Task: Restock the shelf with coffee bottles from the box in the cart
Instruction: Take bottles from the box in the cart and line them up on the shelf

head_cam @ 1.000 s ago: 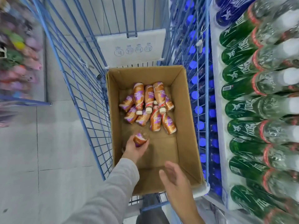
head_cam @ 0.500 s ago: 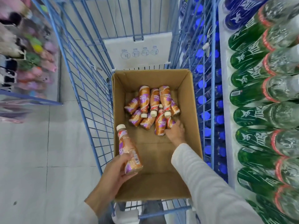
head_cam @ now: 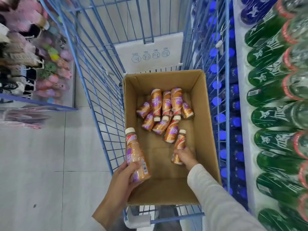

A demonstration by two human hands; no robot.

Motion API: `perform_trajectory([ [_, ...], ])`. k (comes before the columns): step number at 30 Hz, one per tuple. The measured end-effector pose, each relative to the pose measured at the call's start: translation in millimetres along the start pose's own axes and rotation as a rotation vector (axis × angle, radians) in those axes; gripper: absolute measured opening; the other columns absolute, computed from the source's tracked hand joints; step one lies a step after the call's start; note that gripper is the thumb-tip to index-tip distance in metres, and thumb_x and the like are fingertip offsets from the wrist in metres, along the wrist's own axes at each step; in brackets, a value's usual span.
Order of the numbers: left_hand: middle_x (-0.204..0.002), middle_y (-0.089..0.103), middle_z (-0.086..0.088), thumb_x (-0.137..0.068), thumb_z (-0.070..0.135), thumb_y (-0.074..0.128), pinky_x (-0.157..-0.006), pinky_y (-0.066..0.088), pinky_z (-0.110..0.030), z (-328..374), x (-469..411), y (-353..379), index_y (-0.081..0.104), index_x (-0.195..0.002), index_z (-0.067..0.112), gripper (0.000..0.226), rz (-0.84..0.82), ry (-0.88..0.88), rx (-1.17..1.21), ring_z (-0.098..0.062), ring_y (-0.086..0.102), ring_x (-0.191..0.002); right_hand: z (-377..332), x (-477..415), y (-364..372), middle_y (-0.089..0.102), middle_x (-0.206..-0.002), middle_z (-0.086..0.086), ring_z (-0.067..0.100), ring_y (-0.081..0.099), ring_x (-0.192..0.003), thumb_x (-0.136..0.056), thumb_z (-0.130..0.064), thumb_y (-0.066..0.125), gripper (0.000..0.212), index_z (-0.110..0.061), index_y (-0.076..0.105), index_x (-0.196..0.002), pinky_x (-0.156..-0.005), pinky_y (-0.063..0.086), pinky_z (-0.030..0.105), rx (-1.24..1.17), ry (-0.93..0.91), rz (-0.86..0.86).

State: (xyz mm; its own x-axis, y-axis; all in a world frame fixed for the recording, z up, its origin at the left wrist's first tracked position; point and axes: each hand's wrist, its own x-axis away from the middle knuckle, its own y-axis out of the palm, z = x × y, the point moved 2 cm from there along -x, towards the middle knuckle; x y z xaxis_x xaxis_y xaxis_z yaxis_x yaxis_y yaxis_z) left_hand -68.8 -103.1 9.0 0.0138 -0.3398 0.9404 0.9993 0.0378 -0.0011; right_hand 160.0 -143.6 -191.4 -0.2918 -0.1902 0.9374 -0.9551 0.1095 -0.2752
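An open cardboard box (head_cam: 206, 130) sits in the blue wire cart (head_cam: 100, 90). Several orange-and-purple coffee bottles (head_cam: 164, 112) with cream caps lie in a heap at its far end. My left hand (head_cam: 123, 179) is shut on one coffee bottle (head_cam: 135, 157), held upright over the box's near left wall. My right hand (head_cam: 185, 156) reaches down inside the box and grips a second coffee bottle (head_cam: 179, 145) by its lower half, just in front of the heap.
Green shrink-wrapped bottles (head_cam: 273, 114) fill the shelf on the right, with blue-capped bottles (head_cam: 221, 104) behind the cart's side. A white card (head_cam: 150, 54) hangs on the cart's far wall. Grey tiled floor (head_cam: 41, 155) lies left, below a rack of colourful goods (head_cam: 33, 64).
My right hand has pulled a bottle out of the heap toward me and now holds it. The left hand has kept its bottle, raised by the box's left wall.
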Motion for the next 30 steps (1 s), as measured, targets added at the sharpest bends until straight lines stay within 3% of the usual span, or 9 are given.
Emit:
perform_trajectory([
  [2, -0.111, 0.076, -0.008, -0.087, 0.029, 0.073, -0.095, 0.057, -0.045, -1, 8, 4, 0.064, -0.125, 0.016, 0.041, -0.02, 0.026, -0.029, -0.025, 0.073, -0.103, 6, 44, -5, 0.07, -0.105, 0.012, 0.02, 0.07, -0.082, -0.083, -0.015, 0.075, 0.036, -0.007, 0.062, -0.116, -0.058, 0.053, 0.022, -0.073, -0.035, -0.077],
  [6, -0.112, 0.075, -0.006, -0.081, 0.032, 0.077, -0.097, 0.056, -0.047, 1, 31, 14, 0.064, -0.125, 0.021, 0.047, -0.064, 0.081, -0.062, -0.024, 0.074, -0.102, 15, 108, -23, 0.072, -0.109, 0.002, 0.016, 0.07, -0.095, -0.089, -0.024, 0.073, 0.033, -0.022, 0.061, -0.12, -0.075, 0.053, 0.025, -0.172, -0.133, -0.186],
  [10, -0.111, 0.076, -0.005, -0.089, 0.023, 0.072, -0.099, 0.055, -0.049, -2, 59, 21, 0.063, -0.127, 0.021, 0.038, -0.107, 0.149, -0.066, -0.025, 0.074, -0.103, 14, 163, -46, 0.074, -0.109, -0.007, 0.013, 0.072, -0.099, -0.086, -0.035, 0.075, 0.04, -0.035, 0.06, -0.124, -0.096, 0.055, 0.039, -0.198, -0.267, -0.22],
  [19, -0.112, 0.075, -0.01, -0.087, 0.013, 0.072, -0.086, 0.057, -0.044, 4, 137, 27, 0.065, -0.124, 0.017, 0.038, -0.173, 0.373, -0.037, -0.026, 0.074, -0.1, -16, 273, -85, 0.072, -0.113, 0.004, 0.021, 0.073, -0.098, -0.089, -0.029, 0.072, 0.045, -0.026, 0.055, -0.13, -0.083, 0.058, 0.036, -0.377, -0.513, -0.156],
  [24, -0.109, 0.075, -0.013, -0.088, 0.008, 0.07, -0.091, 0.055, -0.049, 1, 183, 27, 0.071, -0.115, 0.015, 0.028, -0.272, 0.492, -0.039, -0.028, 0.071, -0.097, -1, 322, -92, 0.075, -0.107, 0.007, 0.029, 0.073, -0.096, -0.065, -0.042, 0.077, 0.07, -0.023, 0.059, -0.129, -0.092, 0.057, 0.052, -0.484, -0.639, -0.114],
  [27, -0.113, 0.074, -0.011, -0.084, 0.012, 0.076, -0.097, 0.053, -0.055, -13, 203, 15, 0.068, -0.123, 0.017, 0.04, -0.314, 0.559, -0.07, -0.033, 0.071, -0.105, 28, 347, -88, 0.075, -0.105, 0.012, 0.034, 0.073, -0.093, -0.076, -0.03, 0.073, 0.043, -0.028, 0.066, -0.119, -0.088, 0.058, 0.054, -0.585, -0.682, -0.102],
  [30, -0.117, 0.073, -0.006, -0.074, 0.026, 0.082, -0.099, 0.052, -0.058, -34, 221, 0, 0.063, -0.13, 0.019, 0.06, -0.361, 0.583, -0.112, -0.031, 0.071, -0.108, 63, 374, -81, 0.073, -0.107, 0.013, 0.037, 0.072, -0.094, -0.063, -0.035, 0.078, 0.053, -0.027, 0.068, -0.114, -0.088, 0.057, 0.059, -0.648, -0.708, -0.085],
])
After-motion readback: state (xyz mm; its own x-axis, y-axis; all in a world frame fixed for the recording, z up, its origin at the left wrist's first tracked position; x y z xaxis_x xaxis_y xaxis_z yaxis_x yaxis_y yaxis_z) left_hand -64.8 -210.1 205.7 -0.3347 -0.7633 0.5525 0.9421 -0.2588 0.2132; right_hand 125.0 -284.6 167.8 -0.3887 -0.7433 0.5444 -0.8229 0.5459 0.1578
